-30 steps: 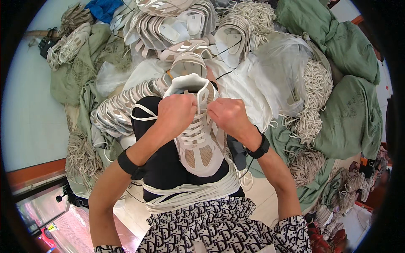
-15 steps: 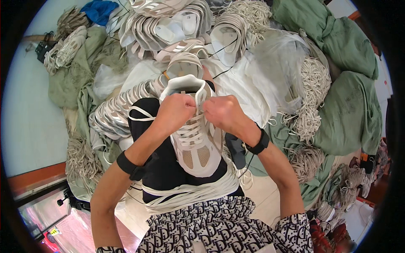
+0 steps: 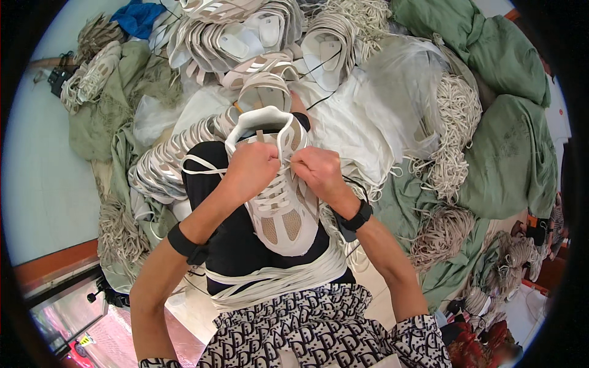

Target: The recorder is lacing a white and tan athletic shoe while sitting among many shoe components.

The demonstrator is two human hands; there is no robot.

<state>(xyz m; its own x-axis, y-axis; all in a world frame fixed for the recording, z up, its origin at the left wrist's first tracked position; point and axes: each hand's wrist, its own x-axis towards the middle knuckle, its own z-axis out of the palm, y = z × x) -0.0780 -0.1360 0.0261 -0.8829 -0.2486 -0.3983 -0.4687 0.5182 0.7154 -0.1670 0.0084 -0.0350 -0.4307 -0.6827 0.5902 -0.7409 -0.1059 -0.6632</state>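
Observation:
A white and beige sneaker (image 3: 285, 228) rests on my lap over black trousers, its toe toward me and its opening away. A flat off-white shoelace (image 3: 272, 197) runs crosswise through its eyelets. My left hand (image 3: 253, 164) is closed at the top of the lacing beside the tongue, gripping the lace; a loose loop sticks out to its left. Just across the tongue, my right hand (image 3: 318, 172) pinches the lace between thumb and fingers. The fingertips of both hands nearly meet. A bundle of loose off-white laces (image 3: 276, 286) lies over my lap behind the toe.
Stacked shoe uppers (image 3: 236, 40) sit ahead, with a row of more uppers (image 3: 178, 153) at the left. Lace bundles (image 3: 457, 122) hang at the right beside green sacks (image 3: 500, 156). White plastic sheeting (image 3: 350, 122) spreads beyond the shoe. Another lace bundle (image 3: 123, 230) lies left.
My right hand and forearm have moved left, closer to the left hand over the lacing. The left hand has shifted slightly and stays closed. The sneaker has barely moved.

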